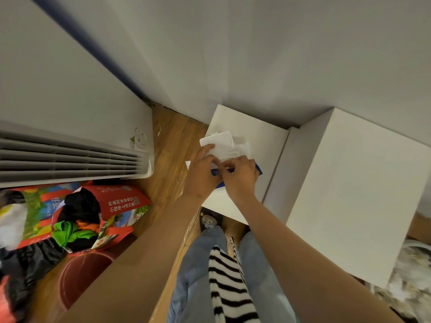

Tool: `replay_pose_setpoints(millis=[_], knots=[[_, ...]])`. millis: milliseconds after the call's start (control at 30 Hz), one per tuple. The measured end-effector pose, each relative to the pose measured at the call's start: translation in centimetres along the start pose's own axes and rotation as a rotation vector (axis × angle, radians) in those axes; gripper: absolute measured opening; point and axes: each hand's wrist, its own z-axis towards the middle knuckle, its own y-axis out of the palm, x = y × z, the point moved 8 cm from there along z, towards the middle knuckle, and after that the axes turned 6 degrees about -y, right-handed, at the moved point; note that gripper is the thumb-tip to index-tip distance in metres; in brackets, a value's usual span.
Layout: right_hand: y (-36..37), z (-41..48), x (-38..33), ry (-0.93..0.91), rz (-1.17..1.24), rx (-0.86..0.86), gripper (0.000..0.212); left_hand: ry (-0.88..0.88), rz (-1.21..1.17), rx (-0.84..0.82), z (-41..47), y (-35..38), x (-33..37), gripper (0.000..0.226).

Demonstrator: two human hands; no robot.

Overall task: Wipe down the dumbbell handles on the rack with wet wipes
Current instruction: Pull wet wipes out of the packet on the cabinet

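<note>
A blue wet wipes pack (pixel 257 168) lies on a low white stand (pixel 263 136), mostly hidden under my hands. White wipes (pixel 224 142) and an open white lid stick out at its far end. My left hand (pixel 201 170) rests on the pack with its fingers on the white wipe. My right hand (pixel 240 174) is curled over the pack and pinches something white at its top. No dumbbells or rack are in view.
A taller white cabinet (pixel 359 190) stands to the right. On the left is a white air conditioner unit (pixel 70 155). Below it are red shopping bags (pixel 112 210) stuffed with clothes and a dark red bucket (pixel 81 276). The floor is wooden.
</note>
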Motion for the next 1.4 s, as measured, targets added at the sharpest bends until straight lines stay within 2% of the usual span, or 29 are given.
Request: replay_pose_setpoints(millis=[100, 233, 267, 367, 533, 667, 767, 933, 1167, 1233, 1400], knots=[[0.4, -0.3, -0.8, -0.008, 0.111, 0.023, 0.008, -0.012, -0.015, -0.008, -0.2, -0.5, -0.2, 0.018], [-0.2, -0.6, -0.1, 0.016, 0.299, 0.052, 0.003, -0.025, -0.096, 0.049, -0.8, -1.5, -0.5, 0.027], [-0.3, -0.6, 0.1, 0.023, 0.305, 0.037, 0.007, -0.034, -0.108, 0.061, -1.0, -1.6, -0.5, 0.027], [-0.1, -0.2, 1.0, -0.013, 0.133, -0.026, 0.016, -0.058, -0.073, 0.108, -1.6, -2.1, -0.9, 0.018], [0.7, 0.0, 1.0, -0.062, -0.055, -0.053, 0.022, -0.123, -0.047, 0.168, -2.0, -2.6, -2.0, 0.021], [0.6, -0.1, 0.3, -0.133, -0.206, 0.023, 0.023, -0.115, -0.059, 0.144, -2.3, -2.5, -2.5, 0.028], [1.1, 0.1, -0.2, -0.157, -0.341, 0.055, 0.025, -0.081, -0.025, 0.135, -2.3, -2.7, -2.3, 0.022], [1.9, 0.9, -0.9, -0.147, -0.538, 0.032, 0.027, -0.076, -0.014, 0.097, -2.1, -2.6, -2.4, 0.022], [3.0, 0.6, -1.3, -0.252, -0.726, -0.079, 0.044, -0.094, -0.007, 0.077, -2.0, -2.6, -2.5, 0.022], [2.9, 0.4, -1.2, -0.276, -0.695, -0.073, 0.044, -0.106, -0.017, 0.083, -2.0, -2.7, -2.5, 0.023], [1.7, 0.5, -0.9, -0.365, -0.404, -0.021, 0.030, -0.101, -0.011, 0.087, -2.1, -2.8, -2.4, 0.022]])
